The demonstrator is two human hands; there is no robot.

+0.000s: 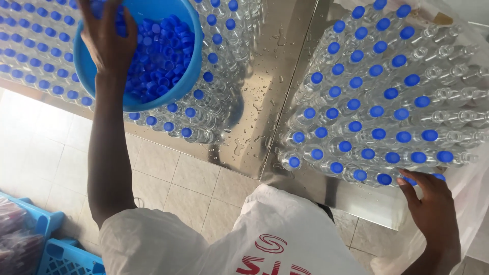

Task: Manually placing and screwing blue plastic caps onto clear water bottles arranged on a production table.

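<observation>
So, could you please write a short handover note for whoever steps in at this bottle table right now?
Left hand: reaching into the blue bowl of caps, which sits on the left block of bottles.
Right hand: resting on the near edge of the right block of bottles; whether it grips anything cannot be told.
Done: most bottles in both blocks wear blue caps.
Left: the bottles along the right block's far right edge look uncapped.

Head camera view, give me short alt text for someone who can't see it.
Left hand reaches into a blue bowl of blue caps resting on capped clear bottles. Right hand touches the near edge of a second bottle group on a wet steel table.
</observation>
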